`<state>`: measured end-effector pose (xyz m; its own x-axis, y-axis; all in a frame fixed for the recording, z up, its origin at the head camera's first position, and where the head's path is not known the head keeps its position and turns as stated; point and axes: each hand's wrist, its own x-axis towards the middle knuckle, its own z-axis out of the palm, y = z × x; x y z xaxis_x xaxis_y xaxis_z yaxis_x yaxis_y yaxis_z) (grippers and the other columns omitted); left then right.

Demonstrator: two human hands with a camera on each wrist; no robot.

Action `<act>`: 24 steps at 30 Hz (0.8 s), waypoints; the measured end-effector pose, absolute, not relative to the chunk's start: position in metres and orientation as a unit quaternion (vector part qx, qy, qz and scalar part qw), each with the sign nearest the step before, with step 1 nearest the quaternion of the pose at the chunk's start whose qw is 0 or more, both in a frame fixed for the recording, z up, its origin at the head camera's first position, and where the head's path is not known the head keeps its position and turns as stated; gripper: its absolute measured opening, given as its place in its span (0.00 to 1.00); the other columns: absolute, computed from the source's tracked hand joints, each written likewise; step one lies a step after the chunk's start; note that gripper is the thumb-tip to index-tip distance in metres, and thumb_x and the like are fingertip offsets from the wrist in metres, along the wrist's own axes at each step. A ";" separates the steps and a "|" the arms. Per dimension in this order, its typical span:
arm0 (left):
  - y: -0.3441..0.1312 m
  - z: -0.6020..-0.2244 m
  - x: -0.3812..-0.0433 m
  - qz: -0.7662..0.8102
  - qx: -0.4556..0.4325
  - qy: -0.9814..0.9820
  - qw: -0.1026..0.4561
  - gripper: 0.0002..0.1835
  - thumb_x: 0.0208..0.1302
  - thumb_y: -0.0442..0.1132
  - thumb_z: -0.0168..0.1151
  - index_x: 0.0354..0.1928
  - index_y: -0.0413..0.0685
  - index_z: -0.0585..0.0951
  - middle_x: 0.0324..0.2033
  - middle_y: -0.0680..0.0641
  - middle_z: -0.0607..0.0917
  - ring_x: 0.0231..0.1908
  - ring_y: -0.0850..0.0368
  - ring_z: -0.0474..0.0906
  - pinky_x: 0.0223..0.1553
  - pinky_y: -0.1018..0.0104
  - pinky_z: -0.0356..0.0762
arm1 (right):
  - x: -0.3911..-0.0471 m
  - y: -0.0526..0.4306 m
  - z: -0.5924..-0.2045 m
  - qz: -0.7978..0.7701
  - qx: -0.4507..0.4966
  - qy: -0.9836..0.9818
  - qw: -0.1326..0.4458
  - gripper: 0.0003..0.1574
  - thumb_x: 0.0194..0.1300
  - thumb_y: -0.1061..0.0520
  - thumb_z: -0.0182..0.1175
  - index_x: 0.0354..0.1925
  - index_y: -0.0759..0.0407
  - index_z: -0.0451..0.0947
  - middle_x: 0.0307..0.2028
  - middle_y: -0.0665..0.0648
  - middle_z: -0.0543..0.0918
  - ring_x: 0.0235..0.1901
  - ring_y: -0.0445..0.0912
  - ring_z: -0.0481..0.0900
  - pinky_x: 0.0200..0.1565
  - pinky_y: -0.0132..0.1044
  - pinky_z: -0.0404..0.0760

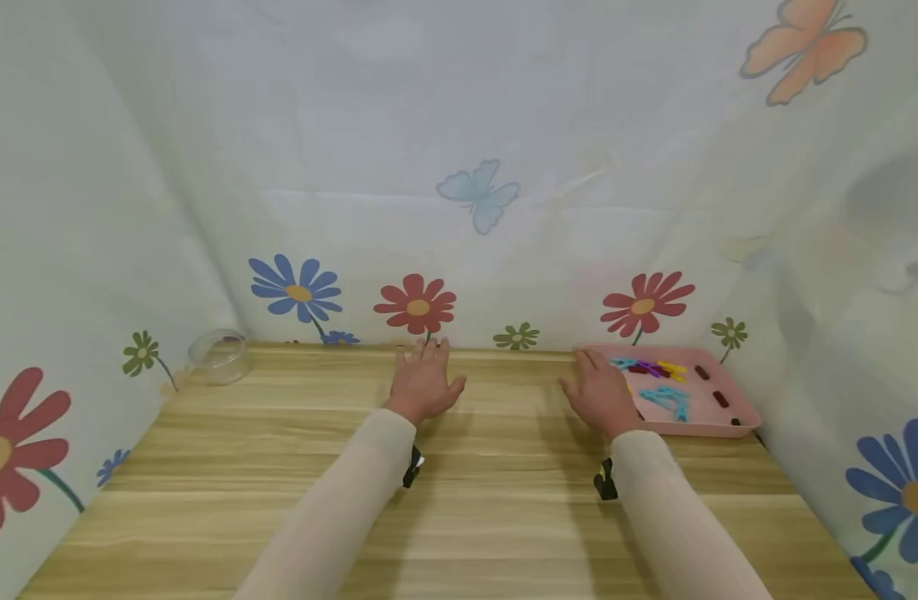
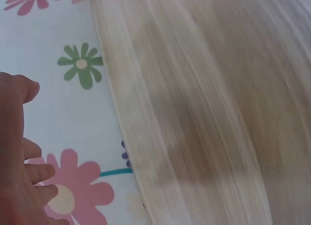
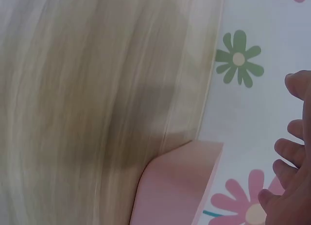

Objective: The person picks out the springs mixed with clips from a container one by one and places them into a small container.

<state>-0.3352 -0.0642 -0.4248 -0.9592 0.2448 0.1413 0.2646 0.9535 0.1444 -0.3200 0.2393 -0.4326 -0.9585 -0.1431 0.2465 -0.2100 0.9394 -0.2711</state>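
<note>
My left hand (image 1: 423, 383) hovers over the far part of the wooden table, its fingers straight and spread toward the back curtain. It holds nothing. Likewise with nothing in it, my right hand (image 1: 599, 390) reaches forward with extended fingers, beside the left edge of a pink tray (image 1: 717, 429) and covering part of it. Small clips lie in the tray: light blue ones (image 1: 657, 397), yellow ones (image 1: 674, 369) and a purple one (image 1: 649, 367). Several dark red pieces (image 1: 720, 399) are scattered among them. In the right wrist view the tray's side (image 3: 170, 191) shows below the hand.
A clear round container (image 1: 220, 358) stands at the table's far left corner. Behind and beside the wooden table (image 1: 489, 500) hangs a white curtain (image 1: 353, 225) printed with flowers and butterflies. The tray sits at the far right corner against it.
</note>
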 end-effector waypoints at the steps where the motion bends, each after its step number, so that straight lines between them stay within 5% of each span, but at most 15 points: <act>1: -0.062 -0.425 -0.335 -0.083 -0.130 -0.986 0.060 0.41 0.69 0.62 0.46 0.75 0.45 0.53 0.74 0.41 0.58 0.75 0.41 0.50 0.72 0.36 0.45 | -0.320 0.242 -0.433 0.146 0.093 -0.978 0.118 0.41 0.71 0.44 0.52 0.72 0.65 0.55 0.71 0.68 0.60 0.70 0.64 0.58 0.69 0.62 0.57; 16: -0.030 -0.430 -0.330 -0.089 -0.150 -0.983 0.059 0.41 0.70 0.62 0.45 0.75 0.44 0.54 0.73 0.40 0.59 0.74 0.40 0.51 0.72 0.37 0.47 | -0.313 0.273 -0.435 0.152 0.053 -0.982 0.102 0.44 0.72 0.36 0.44 0.72 0.64 0.55 0.71 0.67 0.58 0.70 0.65 0.57 0.70 0.64 0.54; 24: -0.015 -0.433 -0.327 -0.098 -0.164 -0.980 0.059 0.40 0.70 0.61 0.47 0.74 0.43 0.56 0.73 0.39 0.60 0.74 0.41 0.52 0.72 0.37 0.48 | -0.308 0.288 -0.435 0.148 0.043 -0.983 0.104 0.41 0.72 0.44 0.50 0.71 0.67 0.54 0.70 0.70 0.59 0.68 0.68 0.58 0.69 0.64 0.55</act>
<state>-0.3271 -0.0153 -0.4334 -0.9394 0.3095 0.1473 0.3325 0.9273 0.1720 -0.3078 0.2876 -0.4352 -0.9747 -0.0535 0.2172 -0.1149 0.9528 -0.2811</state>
